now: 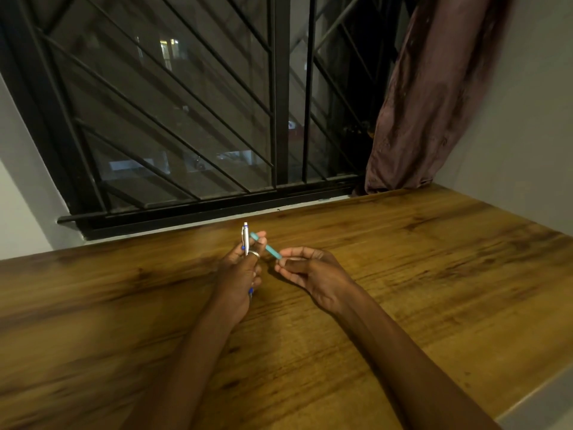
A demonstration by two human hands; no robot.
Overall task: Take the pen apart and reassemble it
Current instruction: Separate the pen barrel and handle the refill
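My left hand (pixel 240 274) grips a silver pen barrel (pixel 245 238) that stands upright, its clip and white push button at the top. A blue tip of it shows below the hand. Between the left fingertips lies a teal pen part (pixel 266 248), slanting down to the right. My right hand (pixel 310 271) pinches the lower right end of that teal part with thumb and forefinger. Both hands hover just above the wooden table (pixel 403 259), near its far edge.
A window with black metal bars (pixel 186 119) runs along the table's far side. A brownish curtain (pixel 434 103) hangs at the right, touching the table's back corner. The table's right edge (pixel 533 395) runs diagonally at the lower right.
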